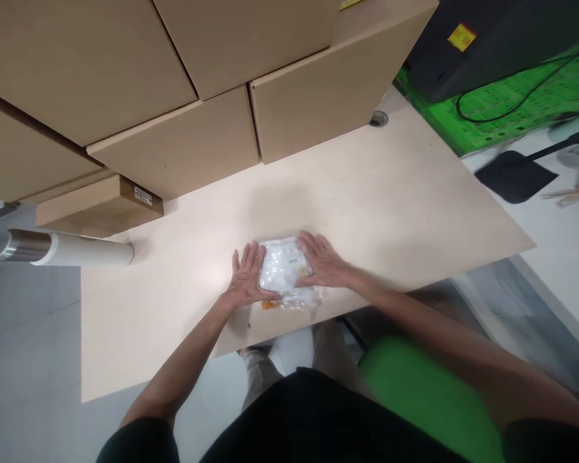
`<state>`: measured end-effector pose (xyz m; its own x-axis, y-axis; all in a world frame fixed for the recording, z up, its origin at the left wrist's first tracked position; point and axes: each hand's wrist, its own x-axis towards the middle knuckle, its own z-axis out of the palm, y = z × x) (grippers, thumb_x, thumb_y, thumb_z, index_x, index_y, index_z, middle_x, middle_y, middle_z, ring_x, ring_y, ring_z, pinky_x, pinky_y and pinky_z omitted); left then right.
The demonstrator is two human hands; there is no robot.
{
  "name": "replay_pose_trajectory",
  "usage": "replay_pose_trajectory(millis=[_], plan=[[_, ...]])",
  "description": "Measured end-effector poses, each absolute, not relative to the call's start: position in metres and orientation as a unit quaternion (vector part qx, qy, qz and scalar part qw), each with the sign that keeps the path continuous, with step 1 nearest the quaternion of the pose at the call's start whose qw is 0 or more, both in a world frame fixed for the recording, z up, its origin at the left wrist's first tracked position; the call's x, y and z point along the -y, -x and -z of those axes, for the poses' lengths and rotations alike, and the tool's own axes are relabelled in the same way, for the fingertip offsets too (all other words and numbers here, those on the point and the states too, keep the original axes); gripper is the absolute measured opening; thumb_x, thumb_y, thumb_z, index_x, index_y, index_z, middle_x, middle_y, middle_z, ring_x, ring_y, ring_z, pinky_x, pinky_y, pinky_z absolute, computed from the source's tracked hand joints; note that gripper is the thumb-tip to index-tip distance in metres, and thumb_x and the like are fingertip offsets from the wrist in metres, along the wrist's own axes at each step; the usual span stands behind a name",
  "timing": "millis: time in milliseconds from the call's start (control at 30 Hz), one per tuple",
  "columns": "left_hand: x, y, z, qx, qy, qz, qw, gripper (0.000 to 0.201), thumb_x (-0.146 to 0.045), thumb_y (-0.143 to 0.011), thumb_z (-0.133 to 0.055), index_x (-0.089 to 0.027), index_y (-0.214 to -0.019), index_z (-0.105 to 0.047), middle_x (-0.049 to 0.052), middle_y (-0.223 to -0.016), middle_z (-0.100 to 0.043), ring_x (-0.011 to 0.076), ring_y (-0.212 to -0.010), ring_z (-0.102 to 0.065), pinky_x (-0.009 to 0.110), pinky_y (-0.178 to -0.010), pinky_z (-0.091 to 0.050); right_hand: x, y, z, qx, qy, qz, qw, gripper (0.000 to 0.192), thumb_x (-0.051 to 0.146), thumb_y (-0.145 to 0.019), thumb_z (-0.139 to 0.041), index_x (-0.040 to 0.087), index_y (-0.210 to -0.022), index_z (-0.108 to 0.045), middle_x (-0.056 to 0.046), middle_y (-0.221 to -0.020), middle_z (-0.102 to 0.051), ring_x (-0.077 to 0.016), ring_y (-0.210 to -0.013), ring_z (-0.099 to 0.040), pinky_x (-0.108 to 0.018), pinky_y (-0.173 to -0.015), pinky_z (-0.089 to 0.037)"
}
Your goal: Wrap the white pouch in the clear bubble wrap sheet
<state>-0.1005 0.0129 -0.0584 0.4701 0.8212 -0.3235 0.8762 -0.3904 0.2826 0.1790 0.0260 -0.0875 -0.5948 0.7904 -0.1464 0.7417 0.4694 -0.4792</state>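
A white package in clear, shiny plastic wrap point(280, 265) lies flat near the front edge of the table point(197, 251). It bears a small printed label, too small to read. My left hand point(246, 276) rests against its left side with the fingers spread and the thumb along the near edge. On the other side, my right hand point(322, 262) lies over the right edge, fingers stretched out and thumb on the wrap. Loose crinkled plastic shows at the near end. An orange bit point(270, 305) peeks out below my left thumb.
Large cardboard boxes point(183, 141) are stacked along the table's back. A flat carton point(99, 206) and a white cylinder with a metallic band point(91, 249) stand at the left. At right are a green pallet point(506, 116) and a black scoop-shaped tool point(516, 177). A green seat point(424, 392) stands below.
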Motion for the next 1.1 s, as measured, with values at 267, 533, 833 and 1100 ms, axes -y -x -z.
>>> replay_pose_trajectory(millis=[267, 533, 833, 1100], plan=[[-0.005, 0.09, 0.05, -0.562, -0.797, 0.063, 0.21, 0.137, -0.075, -0.054, -0.076, -0.018, -0.16, -0.008, 0.017, -0.166, -0.003, 0.0422, -0.152, 0.0, 0.065, -0.116, 0.007, -0.021, -0.177, 0.077, 0.821, 0.496, -0.275, 0.06, 0.121, 0.08, -0.07, -0.061, 0.019, -0.16, -0.007, -0.018, -0.166, -0.008, -0.0364, -0.153, -0.007, -0.06, -0.12, -0.007], [0.005, 0.078, 0.037, -0.607, -0.766, 0.055, 0.202, 0.137, -0.068, -0.056, -0.08, -0.018, -0.16, -0.007, 0.017, -0.166, 0.0, 0.0438, -0.151, 0.001, 0.068, -0.116, 0.002, -0.008, -0.172, 0.078, 0.782, 0.552, -0.275, 0.086, 0.115, 0.078, -0.073, -0.059, 0.018, -0.159, -0.012, -0.015, -0.166, -0.009, -0.0365, -0.153, -0.007, -0.059, -0.121, -0.005], [0.074, 0.054, 0.045, -0.647, -0.746, -0.087, 0.133, 0.075, -0.05, -0.092, -0.056, -0.022, -0.156, -0.028, 0.017, -0.165, -0.016, 0.0344, -0.153, -0.013, 0.062, -0.119, -0.01, 0.05, -0.176, 0.096, 0.715, 0.585, -0.272, 0.27, 0.089, 0.068, -0.088, -0.047, 0.016, -0.156, -0.022, -0.019, -0.154, -0.038, -0.035, -0.145, -0.032, -0.055, -0.116, -0.028], [0.077, 0.039, 0.043, -0.676, -0.715, -0.113, 0.136, 0.074, -0.047, -0.09, -0.061, -0.024, -0.154, -0.033, 0.015, -0.165, -0.018, 0.0347, -0.153, -0.012, 0.061, -0.119, -0.013, 0.051, -0.166, 0.09, 0.694, 0.601, -0.275, 0.288, 0.075, 0.061, -0.088, -0.049, 0.017, -0.148, -0.038, -0.018, -0.148, -0.047, -0.035, -0.141, -0.038, -0.057, -0.115, -0.028]])
